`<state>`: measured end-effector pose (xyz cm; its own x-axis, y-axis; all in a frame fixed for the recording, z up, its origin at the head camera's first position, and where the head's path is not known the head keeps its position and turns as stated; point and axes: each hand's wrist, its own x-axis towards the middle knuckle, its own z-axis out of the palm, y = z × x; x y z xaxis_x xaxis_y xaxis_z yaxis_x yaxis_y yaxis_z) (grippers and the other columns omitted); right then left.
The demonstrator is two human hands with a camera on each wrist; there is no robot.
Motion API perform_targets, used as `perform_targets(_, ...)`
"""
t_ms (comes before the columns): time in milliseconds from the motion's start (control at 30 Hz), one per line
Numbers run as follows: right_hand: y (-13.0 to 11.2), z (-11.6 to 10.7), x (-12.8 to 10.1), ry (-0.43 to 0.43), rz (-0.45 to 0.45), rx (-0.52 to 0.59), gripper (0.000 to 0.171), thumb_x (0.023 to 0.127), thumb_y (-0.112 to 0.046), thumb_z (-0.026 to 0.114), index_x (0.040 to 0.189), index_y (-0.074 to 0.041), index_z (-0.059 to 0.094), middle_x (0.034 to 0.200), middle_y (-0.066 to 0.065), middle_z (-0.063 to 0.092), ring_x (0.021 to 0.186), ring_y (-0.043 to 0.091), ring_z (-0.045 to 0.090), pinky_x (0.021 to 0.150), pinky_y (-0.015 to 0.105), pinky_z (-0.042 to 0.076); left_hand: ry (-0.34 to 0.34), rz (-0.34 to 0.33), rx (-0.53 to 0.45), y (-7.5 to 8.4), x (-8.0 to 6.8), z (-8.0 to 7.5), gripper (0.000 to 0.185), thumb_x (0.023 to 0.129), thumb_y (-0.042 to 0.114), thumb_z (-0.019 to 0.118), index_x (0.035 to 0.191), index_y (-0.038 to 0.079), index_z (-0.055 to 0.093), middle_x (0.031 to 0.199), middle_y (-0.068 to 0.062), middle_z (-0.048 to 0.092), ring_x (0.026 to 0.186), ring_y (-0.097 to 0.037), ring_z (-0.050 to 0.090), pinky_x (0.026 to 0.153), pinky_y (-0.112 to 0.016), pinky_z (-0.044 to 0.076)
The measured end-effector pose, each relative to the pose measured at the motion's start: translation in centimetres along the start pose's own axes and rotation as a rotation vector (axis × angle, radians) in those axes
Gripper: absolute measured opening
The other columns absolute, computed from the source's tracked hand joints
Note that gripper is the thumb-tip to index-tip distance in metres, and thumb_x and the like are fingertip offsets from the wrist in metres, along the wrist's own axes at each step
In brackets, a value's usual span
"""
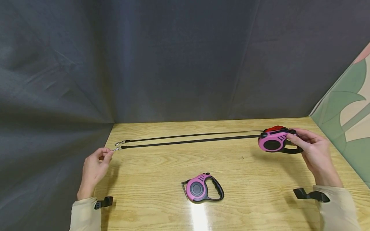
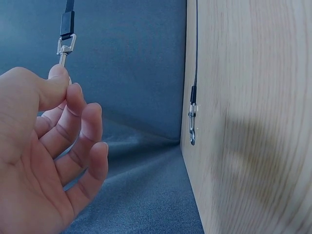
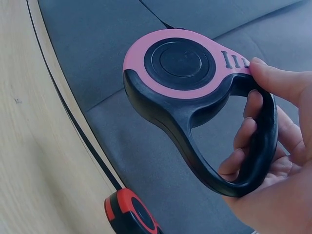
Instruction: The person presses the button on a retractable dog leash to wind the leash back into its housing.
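Note:
My right hand (image 1: 316,150) grips the black handle of a pink retractable dog leash (image 3: 168,36), fingers curled through the loop. Its black strap (image 1: 188,141) stretches across to the left, raised off the table. At the strap's far end, my left hand (image 1: 96,165) pinches the metal snap hook (image 2: 63,56) between thumb and fingertips. Behind it a red retractable leash (image 3: 129,200) lies on the table, partly hidden by the pink one in the head view. The red leash's strap (image 1: 173,137) runs out to its own snap hook (image 2: 192,124), lying near the left edge.
A second pink retractable leash (image 1: 196,189) lies on the wooden table (image 1: 150,173) at front centre, handle to the right. Dark cloth (image 1: 173,64) hangs behind the table and down its left side. A patterned panel (image 1: 349,112) borders the right.

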<state>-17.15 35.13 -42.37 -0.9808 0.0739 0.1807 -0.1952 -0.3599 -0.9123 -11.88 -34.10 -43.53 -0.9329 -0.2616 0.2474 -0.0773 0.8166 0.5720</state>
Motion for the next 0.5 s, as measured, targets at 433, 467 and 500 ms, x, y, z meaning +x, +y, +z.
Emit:
perform_targets(433, 0.50, 0.43, 0.27, -0.009, -0.001, 0.015, 0.034, 0.096, 0.022, 0.059, 0.110, 0.000, 0.081, 0.098, 0.002, 0.082, 0.083, 0.010, 0.077, 0.076, 0.020, 0.061, -0.010, 0.041, -0.001, 0.39, 0.04, 0.10, 0.026, 0.109, 0.031, 0.063, 0.104, 0.006, 0.070, 0.086, -0.009, 0.073, 0.066, -0.006, 0.055, 0.059, -0.028, 0.040)
perform_targets(467, 0.48, 0.46, 0.27, -0.012, -0.001, 0.017, 0.034, 0.096, 0.022, 0.059, 0.111, 0.000, 0.081, 0.099, 0.002, 0.082, 0.083, 0.009, 0.077, 0.076, 0.019, 0.061, -0.011, 0.040, 0.000, 0.50, 0.02, 0.03, 0.026, 0.109, 0.031, 0.063, 0.104, 0.007, 0.070, 0.086, -0.008, 0.073, 0.066, -0.006, 0.055, 0.060, -0.028, 0.040)
perform_targets(500, 0.46, 0.49, 0.27, -0.014, 0.000, 0.020, 0.035, 0.096, 0.022, 0.058, 0.110, 0.000, 0.081, 0.098, 0.002, 0.082, 0.083, 0.009, 0.077, 0.076, 0.019, 0.061, -0.013, 0.040, 0.000, 0.60, -0.02, -0.06, 0.026, 0.109, 0.031, 0.063, 0.104, 0.007, 0.070, 0.086, -0.008, 0.073, 0.066, -0.006, 0.055, 0.059, -0.028, 0.040)
